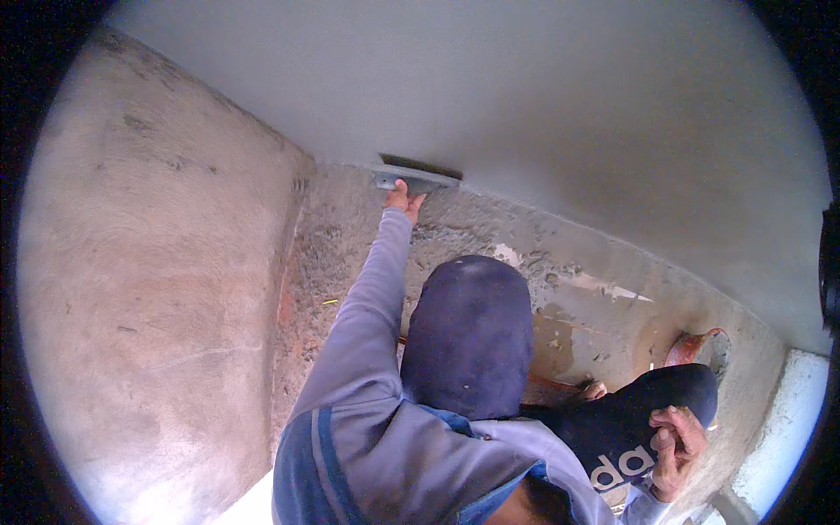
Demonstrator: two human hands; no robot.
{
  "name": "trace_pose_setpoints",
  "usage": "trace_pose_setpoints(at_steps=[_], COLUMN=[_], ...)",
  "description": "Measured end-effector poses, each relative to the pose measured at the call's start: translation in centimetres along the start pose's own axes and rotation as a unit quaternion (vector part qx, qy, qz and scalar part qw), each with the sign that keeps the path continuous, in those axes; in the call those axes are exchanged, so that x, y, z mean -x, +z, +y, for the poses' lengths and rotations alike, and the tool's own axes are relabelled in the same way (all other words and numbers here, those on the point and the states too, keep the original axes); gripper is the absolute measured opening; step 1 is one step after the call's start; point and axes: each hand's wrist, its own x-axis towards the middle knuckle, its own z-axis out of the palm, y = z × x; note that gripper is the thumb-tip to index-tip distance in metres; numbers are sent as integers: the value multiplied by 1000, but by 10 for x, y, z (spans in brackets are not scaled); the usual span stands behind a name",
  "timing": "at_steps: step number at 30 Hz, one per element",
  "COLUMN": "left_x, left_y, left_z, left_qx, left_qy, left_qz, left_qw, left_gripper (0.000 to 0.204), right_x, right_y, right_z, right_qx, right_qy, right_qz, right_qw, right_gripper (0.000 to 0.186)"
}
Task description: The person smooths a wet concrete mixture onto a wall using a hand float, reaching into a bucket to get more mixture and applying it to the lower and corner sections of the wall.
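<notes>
My left arm reaches forward, and my left hand point(402, 201) is closed around a grey plastering trowel point(418, 181). Its long flat blade lies along the foot of the smooth grey wall point(525, 96), close to the corner, with a dark strip showing along its upper edge. Beside my raised right knee point(678, 394) is my right hand point(678, 446), fingers curled in and thumb folded toward them; nothing shows in it. My left knee point(468, 341), in dark trousers, stands up in the middle of the view.
A rough, sandy-brown wall point(157, 236) rises at the left. Crumbs and damp patches of mortar mark the floor point(560, 332). A reddish-orange curved thing point(687, 347) lies beyond my right knee. At the far right is a pale block or ledge point(787, 429).
</notes>
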Motion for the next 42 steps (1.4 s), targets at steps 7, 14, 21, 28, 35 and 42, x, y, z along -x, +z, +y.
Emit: trace_pose_setpoints(at_steps=[7,14,21,28,35,42], left_x=[79,242,364,176,8,-35], left_y=[55,168,180,17,-90,-75], left_z=[60,168,263,174,82,70], left_qx=[6,-1,2,95,24,31], left_qy=[13,123,346,228,78,88], left_qz=[-101,-209,-473,-156,-5,33], left_qw=[995,970,810,956,997,995], left_gripper=[41,33,25,25,29,42], right_x=[1,8,12,8,0,-4], right_y=[-1,-4,-5,-6,4,14], right_z=[17,38,43,36,3,-5], right_qx=[-53,-67,-88,-24,18,76], right_qy=[-83,-107,-79,-73,35,44], right_qz=[4,32,40,12,-23,-70], right_qw=[995,992,992,997,999,994], right_gripper=[31,35,35,32,33,35])
